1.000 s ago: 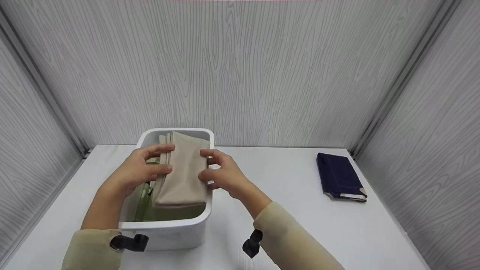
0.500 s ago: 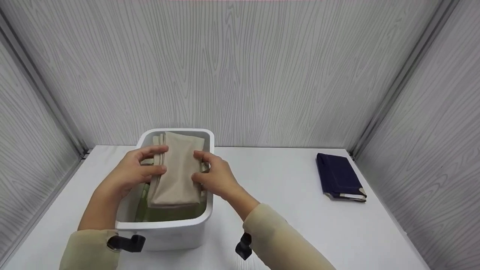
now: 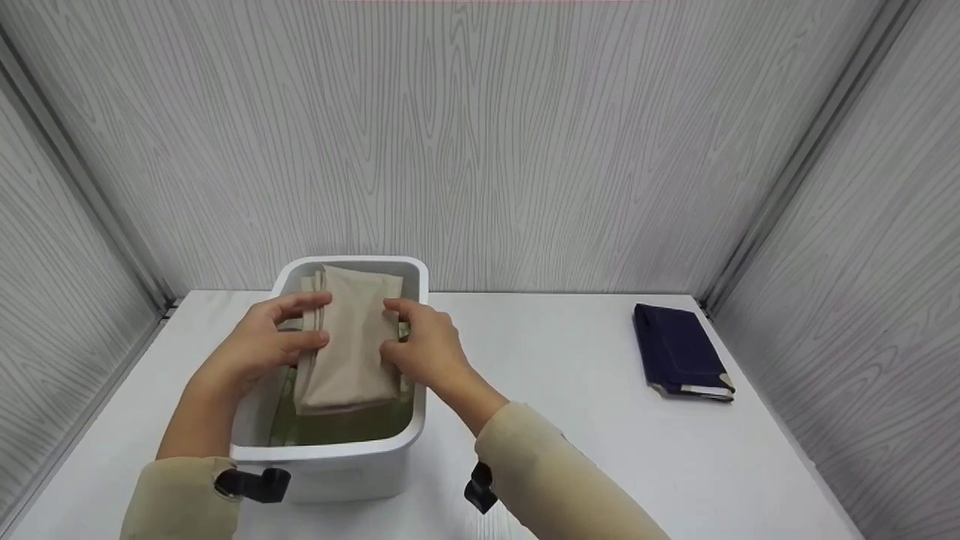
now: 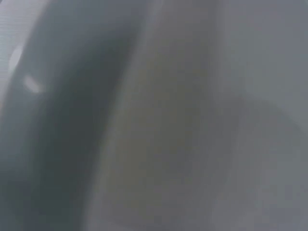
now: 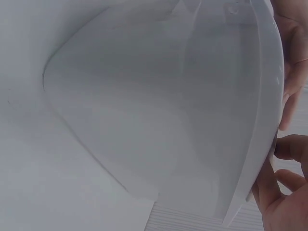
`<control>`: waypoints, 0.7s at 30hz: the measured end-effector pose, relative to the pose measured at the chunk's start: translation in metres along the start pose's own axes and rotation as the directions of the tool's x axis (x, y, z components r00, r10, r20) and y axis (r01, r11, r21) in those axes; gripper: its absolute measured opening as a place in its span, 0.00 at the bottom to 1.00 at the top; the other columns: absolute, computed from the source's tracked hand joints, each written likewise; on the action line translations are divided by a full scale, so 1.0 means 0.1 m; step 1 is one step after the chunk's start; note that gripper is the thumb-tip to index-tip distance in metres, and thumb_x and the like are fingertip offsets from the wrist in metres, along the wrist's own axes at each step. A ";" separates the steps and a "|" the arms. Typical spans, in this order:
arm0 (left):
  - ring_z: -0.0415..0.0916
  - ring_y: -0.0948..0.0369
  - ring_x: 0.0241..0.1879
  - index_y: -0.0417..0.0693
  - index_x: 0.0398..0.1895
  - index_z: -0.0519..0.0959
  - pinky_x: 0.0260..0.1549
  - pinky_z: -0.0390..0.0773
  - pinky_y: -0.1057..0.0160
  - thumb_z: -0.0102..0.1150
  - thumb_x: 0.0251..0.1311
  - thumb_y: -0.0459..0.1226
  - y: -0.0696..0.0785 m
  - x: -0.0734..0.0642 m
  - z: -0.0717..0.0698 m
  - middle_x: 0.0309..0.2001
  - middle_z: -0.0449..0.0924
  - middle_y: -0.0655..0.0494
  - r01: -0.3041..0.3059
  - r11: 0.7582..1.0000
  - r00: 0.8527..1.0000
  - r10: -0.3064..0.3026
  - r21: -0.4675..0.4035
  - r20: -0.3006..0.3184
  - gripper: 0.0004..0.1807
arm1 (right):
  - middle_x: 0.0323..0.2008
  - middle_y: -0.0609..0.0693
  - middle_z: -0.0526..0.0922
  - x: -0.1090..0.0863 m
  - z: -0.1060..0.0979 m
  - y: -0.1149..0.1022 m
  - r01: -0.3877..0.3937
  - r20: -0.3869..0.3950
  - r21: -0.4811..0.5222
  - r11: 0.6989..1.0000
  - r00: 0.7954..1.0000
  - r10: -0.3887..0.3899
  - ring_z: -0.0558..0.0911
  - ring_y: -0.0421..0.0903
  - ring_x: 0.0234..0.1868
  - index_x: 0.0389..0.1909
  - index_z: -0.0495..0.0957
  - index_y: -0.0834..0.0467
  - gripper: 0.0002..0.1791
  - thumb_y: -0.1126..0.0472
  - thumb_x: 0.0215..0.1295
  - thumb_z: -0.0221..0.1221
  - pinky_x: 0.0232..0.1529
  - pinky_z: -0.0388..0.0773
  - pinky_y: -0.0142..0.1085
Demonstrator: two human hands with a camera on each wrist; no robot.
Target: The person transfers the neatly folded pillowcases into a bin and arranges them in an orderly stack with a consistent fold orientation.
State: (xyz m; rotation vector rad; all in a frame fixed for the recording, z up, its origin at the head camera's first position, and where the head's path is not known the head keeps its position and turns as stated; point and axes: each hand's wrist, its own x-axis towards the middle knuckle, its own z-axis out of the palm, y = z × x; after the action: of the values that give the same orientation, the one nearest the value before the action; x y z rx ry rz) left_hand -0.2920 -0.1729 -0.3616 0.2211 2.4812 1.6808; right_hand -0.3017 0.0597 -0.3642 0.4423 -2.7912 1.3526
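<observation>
A folded beige cloth [image 3: 354,337] lies tilted within the mouth of a white plastic bin [image 3: 337,451] in the head view. My left hand [image 3: 266,337] grips its left, layered edge, thumb and index finger on the top face. From the other side my right hand [image 3: 427,341] pinches the right edge near the bin's rim. Beneath the cloth, green fabric [image 3: 341,426] shows at the bottom of the bin. The left wrist view is blurred. In the right wrist view, the bin's outer wall [image 5: 159,96] fills most of the picture, with both hands at its rim.
A dark blue folded item [image 3: 682,351] with beige corners and a white strip lies at the right of the white table [image 3: 540,375]. Wood-grain panels [image 3: 480,150] enclose the table at the back and both sides.
Both hands have shifted the beige cloth left and slightly lower into the bin. The right hand now sits over the bin's right rim. The blue item stays in place.
</observation>
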 end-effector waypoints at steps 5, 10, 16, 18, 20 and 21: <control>0.70 0.49 0.58 0.46 0.75 0.62 0.47 0.81 0.60 0.65 0.63 0.37 -0.03 0.02 0.01 0.70 0.58 0.37 0.028 0.999 1.000 -0.028 -0.016 0.001 0.37 | 0.58 0.53 0.82 0.01 -0.01 -0.02 -0.010 -0.009 -0.024 1.000 1.000 0.010 0.83 0.40 0.40 0.65 0.76 0.51 0.31 0.66 0.57 0.63 0.39 0.85 0.34; 0.67 0.40 0.65 0.43 0.76 0.58 0.53 0.79 0.51 0.60 0.67 0.36 -0.06 0.06 0.01 0.74 0.51 0.29 0.032 0.999 0.999 -0.032 0.030 0.008 0.37 | 0.57 0.52 0.83 0.00 -0.09 0.04 0.019 -0.065 -0.064 0.998 0.998 -0.023 0.84 0.41 0.41 0.61 0.79 0.51 0.27 0.66 0.58 0.62 0.35 0.84 0.34; 0.56 0.35 0.72 0.43 0.77 0.55 0.62 0.69 0.40 0.58 0.68 0.38 -0.06 0.08 0.02 0.76 0.43 0.27 0.030 0.997 0.999 -0.027 0.070 -0.041 0.37 | 0.60 0.51 0.81 -0.01 -0.28 0.19 0.054 -0.114 -0.015 0.998 0.992 -0.056 0.87 0.46 0.48 0.60 0.80 0.52 0.24 0.65 0.62 0.61 0.38 0.85 0.34; 0.54 0.34 0.72 0.43 0.78 0.55 0.64 0.67 0.38 0.57 0.68 0.38 -0.04 0.08 0.03 0.76 0.43 0.29 0.025 0.999 0.999 -0.023 0.043 -0.044 0.37 | 0.60 0.51 0.81 -0.02 -0.36 0.23 0.060 -0.124 0.004 0.998 0.991 -0.059 0.87 0.45 0.48 0.60 0.80 0.51 0.23 0.64 0.62 0.61 0.38 0.85 0.34; 0.54 0.35 0.72 0.43 0.78 0.55 0.64 0.66 0.37 0.56 0.69 0.38 -0.01 0.08 0.04 0.76 0.45 0.30 0.015 1.000 0.999 -0.014 0.024 -0.045 0.37 | 0.60 0.51 0.81 -0.03 -0.43 0.28 0.066 -0.133 0.009 0.998 0.989 -0.064 0.87 0.44 0.48 0.60 0.80 0.51 0.23 0.64 0.62 0.60 0.38 0.85 0.34; 0.55 0.35 0.72 0.43 0.78 0.55 0.64 0.66 0.37 0.56 0.69 0.38 0.00 0.08 0.05 0.76 0.46 0.31 0.006 1.000 0.999 -0.005 0.022 -0.049 0.36 | 0.59 0.51 0.81 -0.03 -0.46 0.31 0.071 -0.138 0.010 0.997 0.988 -0.069 0.87 0.45 0.48 0.60 0.80 0.52 0.23 0.64 0.62 0.60 0.38 0.85 0.34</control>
State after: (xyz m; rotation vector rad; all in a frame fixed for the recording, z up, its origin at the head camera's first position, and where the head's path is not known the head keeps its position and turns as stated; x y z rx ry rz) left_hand -0.2984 -0.1666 -0.3639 0.1775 2.5341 1.6771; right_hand -0.3116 0.1140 -0.3600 0.4254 -2.6317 1.3362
